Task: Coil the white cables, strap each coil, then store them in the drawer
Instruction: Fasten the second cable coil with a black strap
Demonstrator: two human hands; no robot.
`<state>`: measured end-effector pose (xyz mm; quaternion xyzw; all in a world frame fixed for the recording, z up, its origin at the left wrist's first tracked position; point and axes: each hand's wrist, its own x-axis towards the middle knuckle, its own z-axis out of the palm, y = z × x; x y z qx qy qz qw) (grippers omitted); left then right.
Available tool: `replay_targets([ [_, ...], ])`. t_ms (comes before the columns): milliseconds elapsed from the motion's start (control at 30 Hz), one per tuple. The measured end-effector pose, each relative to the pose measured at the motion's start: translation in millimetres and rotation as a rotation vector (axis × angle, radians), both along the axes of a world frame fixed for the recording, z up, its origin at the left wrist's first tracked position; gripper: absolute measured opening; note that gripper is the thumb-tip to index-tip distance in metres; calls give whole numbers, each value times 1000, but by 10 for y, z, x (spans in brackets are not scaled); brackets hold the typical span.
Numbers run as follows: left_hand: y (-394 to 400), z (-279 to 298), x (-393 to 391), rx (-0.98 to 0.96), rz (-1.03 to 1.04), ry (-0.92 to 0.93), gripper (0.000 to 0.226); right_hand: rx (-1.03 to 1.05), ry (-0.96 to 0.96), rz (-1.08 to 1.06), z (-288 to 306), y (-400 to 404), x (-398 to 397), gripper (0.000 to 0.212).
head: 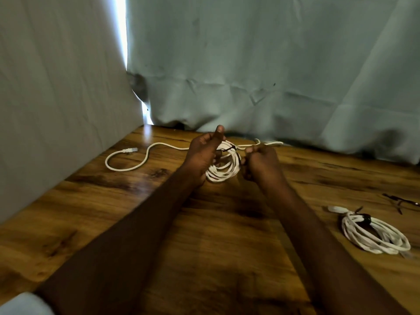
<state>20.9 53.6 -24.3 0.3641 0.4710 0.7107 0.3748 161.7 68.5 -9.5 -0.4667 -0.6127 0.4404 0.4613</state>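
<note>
Coil of white cable held above the far middle of the table, between both hands. Left hand gripping coil's left side, fingers curled through the loops, thumb raised. Right hand at coil's right edge, fingers curled tight, seemingly pinching the dark strap crossing the top; exact pinch blurred, cannot tell. Loose cable tail trailing left on table. Second coil, already strapped, lying near right. Spare dark straps just beyond it.
</note>
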Motion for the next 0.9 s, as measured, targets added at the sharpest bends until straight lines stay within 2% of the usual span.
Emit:
replay_targets([
  [33,12,-14,15,-14,36,-4,48,135,-141,-15,-60,-17,-41,13],
  [100,9,-16,56,-15,109,-9,53,256,-211,-7,-150,-29,-66,7],
  [233,10,-9,85,38,183,-14,48,264,-176,65,-218,49,-71,23],
  [300,18,-23,61,25,243,-14,47,234,-127,119,-211,77,-83,24],
  [367,0,-26,53,11,257,-63,48,239,-214,208,-210,89,-71,35],
  [433,-57,20,88,-9,201,-145,49,299,-369,286,-199,99,-13,45],
  [533,-85,45,98,-64,102,-218,57,257,-307,396,-137,113,93,40],
  [667,-23,26,66,-132,-252,-382,79,606,-429,244,-120,154,199,49],
  [733,-31,34,65,-169,-357,-475,85,694,-419,216,-134,190,242,49],
  [900,-74,128,73,-137,-536,-546,76,822,-458,115,-130,237,245,54],
])
